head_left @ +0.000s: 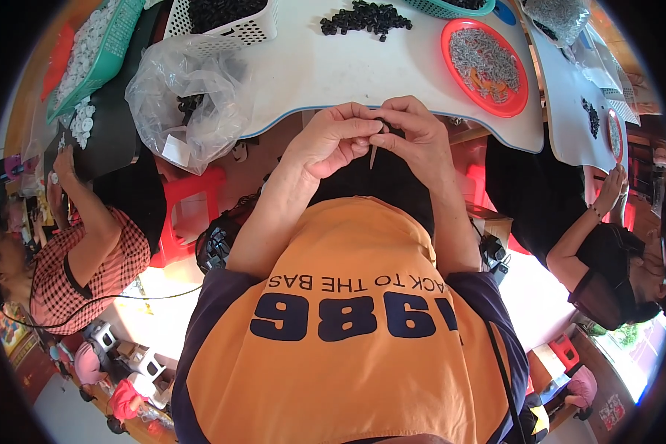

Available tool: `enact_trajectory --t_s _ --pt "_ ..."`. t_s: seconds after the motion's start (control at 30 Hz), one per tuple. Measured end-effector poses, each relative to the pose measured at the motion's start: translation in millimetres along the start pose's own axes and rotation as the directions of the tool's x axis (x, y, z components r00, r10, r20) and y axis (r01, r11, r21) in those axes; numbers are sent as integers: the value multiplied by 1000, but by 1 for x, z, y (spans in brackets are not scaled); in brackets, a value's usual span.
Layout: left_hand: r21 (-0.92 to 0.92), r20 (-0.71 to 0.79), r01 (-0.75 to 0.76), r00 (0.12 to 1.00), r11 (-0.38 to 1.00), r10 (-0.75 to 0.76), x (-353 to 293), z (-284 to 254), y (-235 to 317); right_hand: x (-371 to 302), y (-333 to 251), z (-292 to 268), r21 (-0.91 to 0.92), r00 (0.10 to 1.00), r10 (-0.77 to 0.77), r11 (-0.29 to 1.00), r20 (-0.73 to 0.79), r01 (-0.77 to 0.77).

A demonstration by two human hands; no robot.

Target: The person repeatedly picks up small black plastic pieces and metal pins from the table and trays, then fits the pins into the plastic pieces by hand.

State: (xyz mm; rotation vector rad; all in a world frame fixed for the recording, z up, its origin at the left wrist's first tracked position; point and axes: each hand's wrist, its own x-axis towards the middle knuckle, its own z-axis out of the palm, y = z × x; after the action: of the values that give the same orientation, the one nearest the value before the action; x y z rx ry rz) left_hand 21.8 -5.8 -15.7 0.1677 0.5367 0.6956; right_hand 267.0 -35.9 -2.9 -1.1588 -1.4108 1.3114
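My two hands meet just off the front edge of the white table, fingertips together. Between them is a small black plastic part (394,131), mostly covered by the fingers. My left hand (338,140) pinches at its left side, thumb and forefinger pressed together. From the other side my right hand (420,139) grips it with thumb and fingers. A thin pale pointed piece (372,157) sticks down below the fingertips; I cannot tell which hand holds it. Beyond my hands lies a loose pile of small black parts (366,20) on the table.
On the white table (333,78), a red plate (522,95) of small grey metal pieces stands right. A clear plastic bag (200,96) hangs over the left edge near a white basket (255,28) of black parts. Co-workers sit either side, the left one by a green basket (115,55).
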Motion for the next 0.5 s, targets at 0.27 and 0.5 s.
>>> enact_trajectory --t_s 0.27,0.5 --pt "47 -79 31 996 998 -27 -3 6 2 -6 -14 14 -196 995 -43 980 -95 23" --pt "-51 -123 23 992 998 -29 -11 22 0 -4 -18 26 -341 975 -134 938 -176 67"
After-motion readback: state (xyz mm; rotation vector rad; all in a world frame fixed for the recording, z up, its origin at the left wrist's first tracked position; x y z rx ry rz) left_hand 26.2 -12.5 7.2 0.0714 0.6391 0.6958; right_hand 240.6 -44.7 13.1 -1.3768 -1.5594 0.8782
